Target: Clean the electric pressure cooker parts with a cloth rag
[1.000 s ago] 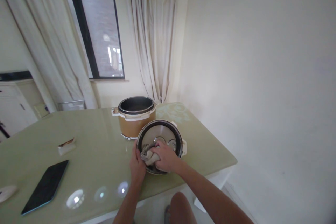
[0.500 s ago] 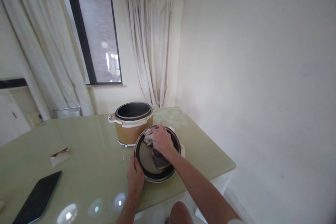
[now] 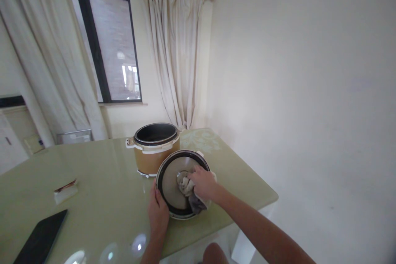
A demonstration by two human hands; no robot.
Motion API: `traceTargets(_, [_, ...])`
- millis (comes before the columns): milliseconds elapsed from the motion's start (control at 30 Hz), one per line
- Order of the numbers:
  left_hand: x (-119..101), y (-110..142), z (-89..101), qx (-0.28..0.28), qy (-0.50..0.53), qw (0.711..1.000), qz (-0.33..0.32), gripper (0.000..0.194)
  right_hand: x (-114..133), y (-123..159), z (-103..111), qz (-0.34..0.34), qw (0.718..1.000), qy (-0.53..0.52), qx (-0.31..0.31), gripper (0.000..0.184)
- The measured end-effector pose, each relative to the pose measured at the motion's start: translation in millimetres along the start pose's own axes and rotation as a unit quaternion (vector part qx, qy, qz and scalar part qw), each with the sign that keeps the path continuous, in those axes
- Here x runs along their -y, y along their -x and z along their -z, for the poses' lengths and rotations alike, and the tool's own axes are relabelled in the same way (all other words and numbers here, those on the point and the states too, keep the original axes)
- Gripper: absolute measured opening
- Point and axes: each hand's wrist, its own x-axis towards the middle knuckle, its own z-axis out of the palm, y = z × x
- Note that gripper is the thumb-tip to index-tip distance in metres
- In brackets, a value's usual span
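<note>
A round pot lid (image 3: pixel 170 175) with a dark ring round its pale inner face is tilted up above the table, its inside toward me. My left hand (image 3: pixel 159 208) grips the lid's left rim, thumb on the near side. Bunched in my right hand (image 3: pixel 202 182) is a grey-white cloth (image 3: pixel 186 187), pressed against the lid's inner face just right of its centre. A darker end of the cloth hangs down over the lower right rim. Behind the lid stands an uncovered rice cooker (image 3: pixel 147 160), tan with a white rim and a dark inner pot.
On the left of the pale green glossy table (image 3: pixel 105 189) lie a black tablet (image 3: pixel 40 237) and a small whitish packet (image 3: pixel 65 192). A white wall (image 3: pixel 297 90) rises along the right side. Curtains (image 3: pixel 173 49) and a window are at the back.
My right hand has moved the cloth from the lid's upper part down and right, toward its centre. My left hand keeps its hold on the rim. The view has shifted slightly.
</note>
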Motion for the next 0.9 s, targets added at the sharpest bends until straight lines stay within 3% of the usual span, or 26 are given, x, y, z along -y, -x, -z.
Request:
traceTargets(133, [0.3,0.7,-0.9,0.009,0.013,1.000,-0.008,0.054,-8.4,-30.9,23.1,-0.101,0.992,0.028,-0.068,0.038])
traceTargets(233, [0.3,1.3,-2.2,0.025,0.021,0.999,-0.027,0.053,10.4,-51.8,24.4,-0.113,0.987,0.017,-0.117,0.037])
traceTargets(333, [3.8,0.1,-3.5,0.025,0.021,0.999,-0.029,0.053,44.3,-58.6,12.7,-0.029,0.992,-0.045,-0.116,0.040])
traceTargets(433, [9.3,-2.5,-2.6,0.009,0.004,1.000,-0.001,0.052,70.6,-50.7,-3.1,0.075,0.990,-0.105,-0.057,0.041])
traceTargets(500, [11.1,-3.6,-0.8,0.007,0.006,1.000,-0.001,0.051,75.5,-39.9,-11.7,0.112,0.988,-0.104,-0.026,0.043])
traceTargets(700, [4.7,-3.5,1.2,0.012,0.019,1.000,-0.002,0.053,37.6,-2.6,-15.0,0.150,0.985,-0.052,0.072,0.039])
traceTargets(800, [0.9,-3.0,-0.3,0.015,0.018,1.000,-0.008,0.055,12.4,0.4,-0.6,0.095,0.993,-0.018,0.063,0.030])
traceTargets(900, [-1.5,-2.1,-0.9,0.015,0.016,1.000,-0.009,0.055,-1.5,-17.0,15.9,-0.003,1.000,-0.003,0.006,0.027])
